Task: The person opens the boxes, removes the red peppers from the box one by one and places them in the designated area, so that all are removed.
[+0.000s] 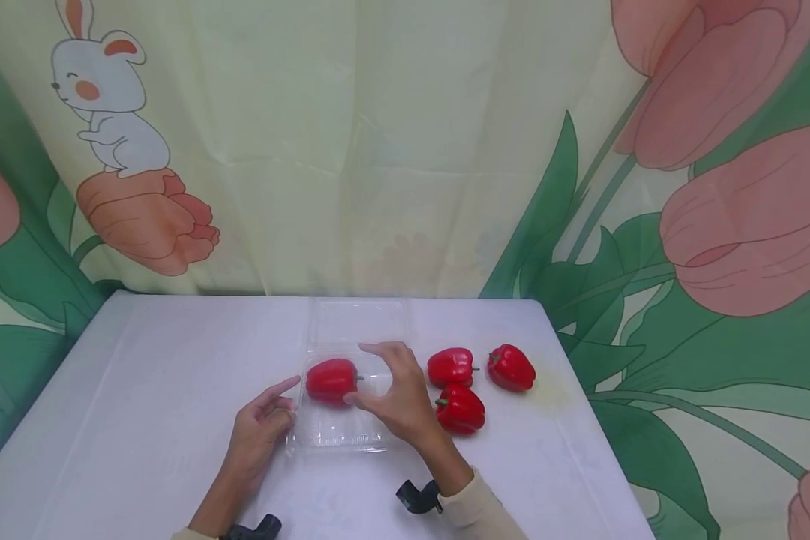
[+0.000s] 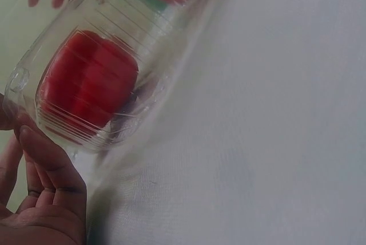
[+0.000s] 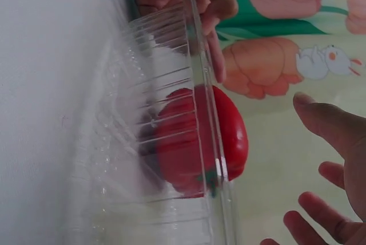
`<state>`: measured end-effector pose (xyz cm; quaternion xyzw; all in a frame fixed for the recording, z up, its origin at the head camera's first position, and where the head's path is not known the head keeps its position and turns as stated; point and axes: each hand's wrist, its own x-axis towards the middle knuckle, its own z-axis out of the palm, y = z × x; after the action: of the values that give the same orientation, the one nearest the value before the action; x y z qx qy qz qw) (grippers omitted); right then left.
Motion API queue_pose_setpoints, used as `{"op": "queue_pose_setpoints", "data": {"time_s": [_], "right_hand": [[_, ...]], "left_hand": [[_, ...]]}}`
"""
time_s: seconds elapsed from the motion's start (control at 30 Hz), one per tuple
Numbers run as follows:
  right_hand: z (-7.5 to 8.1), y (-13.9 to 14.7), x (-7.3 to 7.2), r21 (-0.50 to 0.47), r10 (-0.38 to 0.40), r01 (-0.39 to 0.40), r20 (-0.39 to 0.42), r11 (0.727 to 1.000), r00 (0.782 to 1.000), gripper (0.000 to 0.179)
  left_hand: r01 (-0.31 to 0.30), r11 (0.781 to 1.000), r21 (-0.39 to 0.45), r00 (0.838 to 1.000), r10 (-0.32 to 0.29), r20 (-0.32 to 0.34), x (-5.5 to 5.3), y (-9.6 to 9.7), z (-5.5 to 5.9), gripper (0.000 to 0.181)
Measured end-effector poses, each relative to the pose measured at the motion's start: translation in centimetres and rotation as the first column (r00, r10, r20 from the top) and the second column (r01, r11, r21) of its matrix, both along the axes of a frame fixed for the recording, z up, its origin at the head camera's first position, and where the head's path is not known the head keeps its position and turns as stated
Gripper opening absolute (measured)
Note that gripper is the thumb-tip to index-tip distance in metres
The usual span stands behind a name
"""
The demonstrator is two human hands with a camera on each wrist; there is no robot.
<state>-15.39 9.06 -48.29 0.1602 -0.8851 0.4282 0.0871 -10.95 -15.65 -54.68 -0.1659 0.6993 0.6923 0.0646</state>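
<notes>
A clear plastic clamshell container (image 1: pixel 340 439) lies on the table with its lid (image 1: pixel 358 322) folded back toward the wall. One red bell pepper (image 1: pixel 331 380) sits in its left part, stem pointing right. At the container's left rim, my left hand (image 1: pixel 262 424) pinches the edge between thumb and fingers, as the left wrist view shows with the pepper (image 2: pixel 88 85) behind the ribbed wall. My right hand (image 1: pixel 401 394) hovers over the container's right part, thumb and fingers spread apart and holding nothing. In the right wrist view its fingers (image 3: pixel 311 216) are apart from the pepper (image 3: pixel 231 133).
Right of the container, three more red bell peppers lie on the white table (image 1: pixel 175 390): one pepper (image 1: pixel 450 367) behind another pepper (image 1: pixel 460 409), and a third pepper (image 1: pixel 511 367) farther right. A printed curtain (image 1: pixel 412 150) hangs behind the table's back edge.
</notes>
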Motion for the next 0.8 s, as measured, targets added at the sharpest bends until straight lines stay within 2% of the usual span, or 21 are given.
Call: {"op": "queue_pose_setpoints", "data": {"time_s": [0.23, 0.8], "right_hand": [[-0.8, -1.5, -0.3, 0.066, -0.008, 0.001, 0.099, 0.998, 0.995, 0.082], [-1.5, -3.6, -1.3, 0.149, 0.006, -0.039, 0.217, 0.988, 0.976, 0.083]], "left_hand": [[-0.001, 1.0, -0.006, 1.0, 0.001, 0.006, 0.0, -0.1, 0.0, 0.054], [0.007, 1.0, -0.005, 1.0, -0.007, -0.006, 0.0, 0.0, 0.0, 0.053]]}}
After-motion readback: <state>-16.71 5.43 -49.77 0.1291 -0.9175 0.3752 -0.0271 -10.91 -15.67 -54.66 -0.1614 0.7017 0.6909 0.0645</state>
